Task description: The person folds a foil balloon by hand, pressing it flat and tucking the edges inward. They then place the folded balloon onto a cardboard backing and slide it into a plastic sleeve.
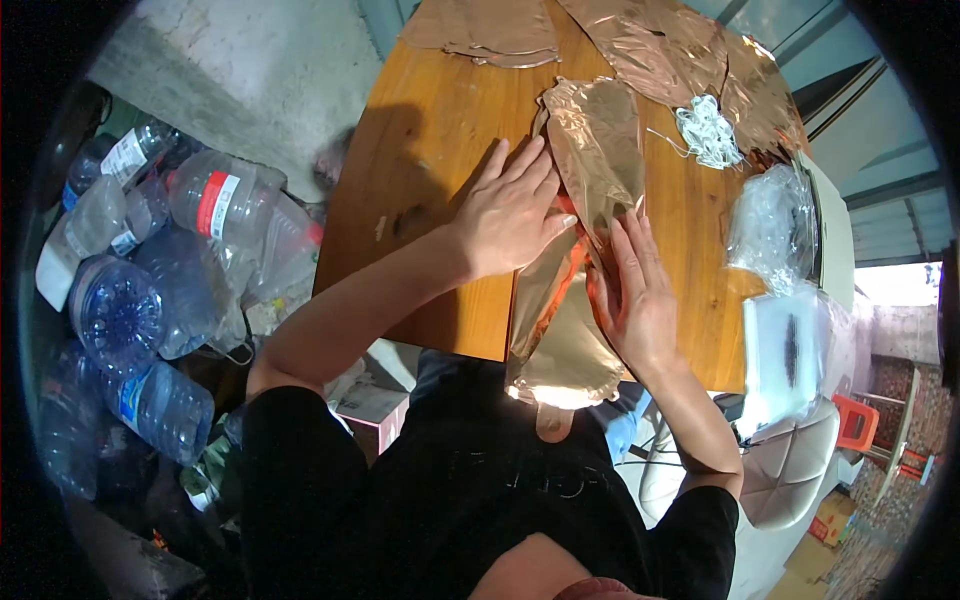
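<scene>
A long, flat rose-gold foil balloon (598, 140) lies folded lengthwise on the wooden table. Its near end hangs over the table's front edge toward my body and finishes in a small rounded tab (553, 423). An orange-red strip (565, 285) shows along the fold between my hands. My left hand (510, 210) is open, fingers spread, pressing at the foil's left edge with the thumb over the fold. Along the right edge lies my right hand (637, 290), open, its fingers stretched out flat against the foil.
More rose-gold foil pieces (660, 50) cover the table's far side. A tangle of white string (708, 132) and clear plastic bags (772, 230) sit on the right. Many empty plastic bottles (215, 200) are piled at the left. A padded stool (795, 470) stands lower right.
</scene>
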The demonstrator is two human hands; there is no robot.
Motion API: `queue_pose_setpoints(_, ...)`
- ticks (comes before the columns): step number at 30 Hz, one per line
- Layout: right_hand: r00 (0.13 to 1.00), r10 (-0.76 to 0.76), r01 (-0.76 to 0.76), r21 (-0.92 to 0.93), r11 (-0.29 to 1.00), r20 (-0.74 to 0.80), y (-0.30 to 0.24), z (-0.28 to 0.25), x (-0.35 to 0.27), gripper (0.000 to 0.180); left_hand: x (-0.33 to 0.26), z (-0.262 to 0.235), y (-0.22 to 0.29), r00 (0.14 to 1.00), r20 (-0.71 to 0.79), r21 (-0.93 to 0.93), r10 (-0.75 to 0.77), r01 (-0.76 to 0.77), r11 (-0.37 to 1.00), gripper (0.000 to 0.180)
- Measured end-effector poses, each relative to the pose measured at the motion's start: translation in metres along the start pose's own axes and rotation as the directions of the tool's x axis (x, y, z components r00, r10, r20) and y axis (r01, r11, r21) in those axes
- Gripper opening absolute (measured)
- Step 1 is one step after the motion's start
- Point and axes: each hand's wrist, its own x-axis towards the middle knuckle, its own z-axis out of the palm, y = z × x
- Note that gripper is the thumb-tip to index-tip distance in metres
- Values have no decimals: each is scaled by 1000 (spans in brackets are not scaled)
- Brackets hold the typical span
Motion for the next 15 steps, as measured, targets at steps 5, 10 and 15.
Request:
queue_pose_setpoints(5, 999, -42, 41, -54, 998, -18, -6, -10, 3, 51, -4, 4, -6, 999, -25, 6, -46, 46, 999, 65)
queue_pose_setpoints(10, 983, -183, 185, -74, 980, 33, -23, -29, -7, 34, 1, -6, -14, 999, -13, 7, 32, -32, 999, 63)
queue_pose_setpoints(15, 958, -256, 252, 47, 967, 130, -28, -20, -9, 40, 2, -10, -24, 994, 102, 5, 50, -50, 999, 64)
